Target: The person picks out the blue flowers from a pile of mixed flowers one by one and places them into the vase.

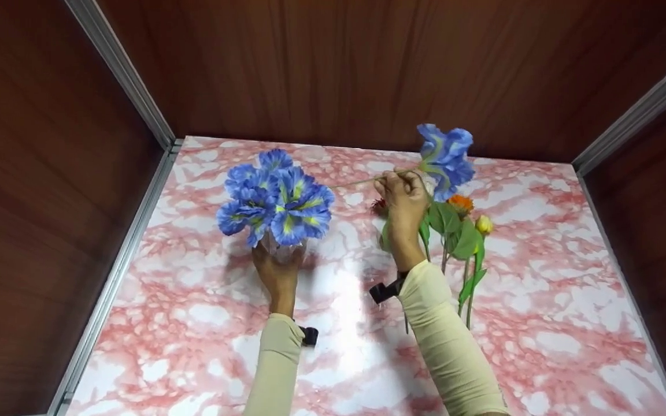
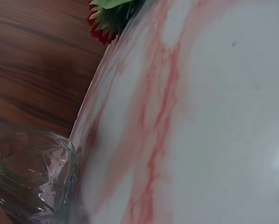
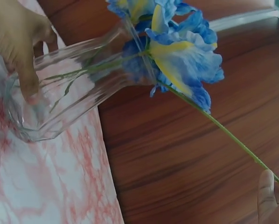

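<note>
A clear glass vase holds several blue artificial irises with yellow streaks. My left hand grips this vase near its base; in the right wrist view, the thumb lies along the glass and green stems show inside. To the right, my right hand pinches the stem of another blue iris just below its bloom. That stem slants over to the vase mouth, where petals hide its end. Only part of the vase appears in the left wrist view.
Beneath my right arm lie an orange flower, a yellow bud, green leaves and a dark red flower. The red-and-white marbled table is bounded by brown wood-grain panels with metal edging.
</note>
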Tool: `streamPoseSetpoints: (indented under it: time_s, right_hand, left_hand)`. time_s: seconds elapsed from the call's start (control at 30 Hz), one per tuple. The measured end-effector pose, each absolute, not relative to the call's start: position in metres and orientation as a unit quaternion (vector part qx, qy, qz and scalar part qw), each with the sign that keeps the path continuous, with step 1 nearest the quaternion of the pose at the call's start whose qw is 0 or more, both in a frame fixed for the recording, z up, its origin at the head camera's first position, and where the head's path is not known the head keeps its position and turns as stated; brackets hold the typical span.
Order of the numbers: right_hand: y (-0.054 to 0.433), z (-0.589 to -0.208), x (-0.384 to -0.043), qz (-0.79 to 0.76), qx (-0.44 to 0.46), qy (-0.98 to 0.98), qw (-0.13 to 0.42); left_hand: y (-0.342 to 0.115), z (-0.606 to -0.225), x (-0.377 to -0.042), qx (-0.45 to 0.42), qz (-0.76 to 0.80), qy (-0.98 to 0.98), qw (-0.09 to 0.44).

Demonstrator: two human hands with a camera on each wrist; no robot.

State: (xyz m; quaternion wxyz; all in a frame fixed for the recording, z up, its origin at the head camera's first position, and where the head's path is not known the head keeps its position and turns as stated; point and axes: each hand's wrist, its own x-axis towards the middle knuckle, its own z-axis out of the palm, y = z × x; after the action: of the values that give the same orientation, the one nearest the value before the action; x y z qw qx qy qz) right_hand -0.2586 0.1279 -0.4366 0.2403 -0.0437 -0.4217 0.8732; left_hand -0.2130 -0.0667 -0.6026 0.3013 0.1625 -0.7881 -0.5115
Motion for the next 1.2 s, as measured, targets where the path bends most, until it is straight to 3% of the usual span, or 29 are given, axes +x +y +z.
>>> streamPoseSetpoints:
  time_s: [0.17, 0.4, 0.7, 0.83, 0.97, 1.2]
  right_hand:
    - [0.117, -0.434, -0.261, 0.85, -0.036, -0.478, 0.218]
    - [0.099, -0.431, -0.26, 0.814, 0.021, -0.538, 0.217]
    - [0.072, -0.441, -0.261, 0.655, 0.131, -0.697, 0.262]
    - [0.062, -0.451, -0.259, 0.574, 0.13, -0.762, 0.27]
    - [0.053, -0.462, -0.257, 0.542, 0.111, -0.796, 0.244]
    - [0.041, -0.477, -0.26, 0.452, 0.116, -0.856, 0.223]
  left_hand:
    - [-0.065, -0.607, -0.216, 0.195, -0.514, -0.791, 0.27]
    - [-0.065, -0.613, -0.217, 0.175, -0.468, -0.809, 0.31]
    - [-0.065, -0.617, -0.215, 0.18, -0.461, -0.813, 0.308]
    - [-0.065, -0.619, -0.213, 0.181, -0.48, -0.802, 0.305]
    - [-0.064, -0.621, -0.212, 0.195, -0.497, -0.79, 0.301]
    - [-0.062, -0.625, -0.216, 0.137, -0.544, -0.752, 0.345]
